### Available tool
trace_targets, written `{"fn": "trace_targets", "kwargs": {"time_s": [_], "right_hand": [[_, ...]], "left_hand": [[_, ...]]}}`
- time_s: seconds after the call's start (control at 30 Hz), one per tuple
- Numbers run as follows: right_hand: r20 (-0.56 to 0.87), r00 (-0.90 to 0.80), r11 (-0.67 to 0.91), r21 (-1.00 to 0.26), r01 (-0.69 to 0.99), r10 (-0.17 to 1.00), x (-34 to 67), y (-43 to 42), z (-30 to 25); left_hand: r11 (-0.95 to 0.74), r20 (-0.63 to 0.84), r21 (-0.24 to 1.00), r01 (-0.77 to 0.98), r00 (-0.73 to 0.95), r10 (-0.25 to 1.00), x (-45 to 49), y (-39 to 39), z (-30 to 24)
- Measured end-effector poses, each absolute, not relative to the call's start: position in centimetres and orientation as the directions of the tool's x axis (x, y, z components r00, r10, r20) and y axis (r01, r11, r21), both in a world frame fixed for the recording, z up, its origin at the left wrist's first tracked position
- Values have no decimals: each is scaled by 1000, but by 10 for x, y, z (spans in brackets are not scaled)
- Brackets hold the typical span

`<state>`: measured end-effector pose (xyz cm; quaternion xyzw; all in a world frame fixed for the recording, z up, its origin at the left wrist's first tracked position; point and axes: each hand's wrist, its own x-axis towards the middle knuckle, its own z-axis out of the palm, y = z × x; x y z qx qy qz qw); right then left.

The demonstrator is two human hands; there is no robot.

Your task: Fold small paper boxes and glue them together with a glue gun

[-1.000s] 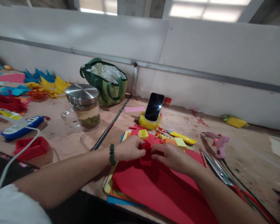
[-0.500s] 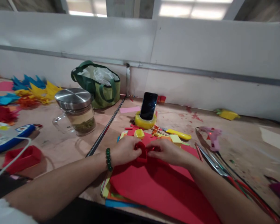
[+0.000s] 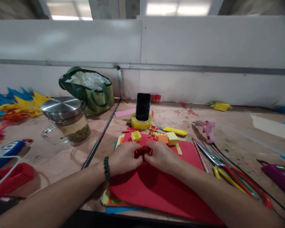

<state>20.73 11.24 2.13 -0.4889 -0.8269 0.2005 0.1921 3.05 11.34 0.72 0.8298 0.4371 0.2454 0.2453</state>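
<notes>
In front of the tape roll (image 3: 135,123), a red paper piece (image 3: 142,150) was pinched by left hand (image 3: 126,158) and right hand (image 3: 162,156), drawn closer together; shaping, partly hidden, was suggested.

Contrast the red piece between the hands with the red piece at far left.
The held piece is between the left hand and right hand; the far-left piece lies on the table, untouched. The held piece looks smaller than the far-left piece. The hands partly hide the held piece, while a white cable crosses in front of the far-left piece. Both are red.
</notes>
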Motion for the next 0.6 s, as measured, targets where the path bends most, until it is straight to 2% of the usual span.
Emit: {"fn": "trace_targets", "kwargs": {"time_s": [0.17,0.27,0.37,0.47,0.53,0.6], "right_hand": [[100,-449,424,-555,716,888,208,114,20],[116,-455,431,-585,687,883,207,115,20],[204,-427,436,-702,564,881,209,119,25],[378,-232,434,-855,284,896,214,126,32],[439,-129,455,-880,137,889,218,129,34],[451,-157,467,-879,92,879,219,129,34]], "left_hand": [[-404,93,750,524,520,849,26,122,-4],[-377,90,773,510,499,862,25,126,-6],[-438,229,784,440,451,863,24,125,2],[-570,476,751,333,325,817,21,123,15],[-624,571,719,307,250,782,18,122,20],[-646,609,714,269,215,763,16,121,21]]}}
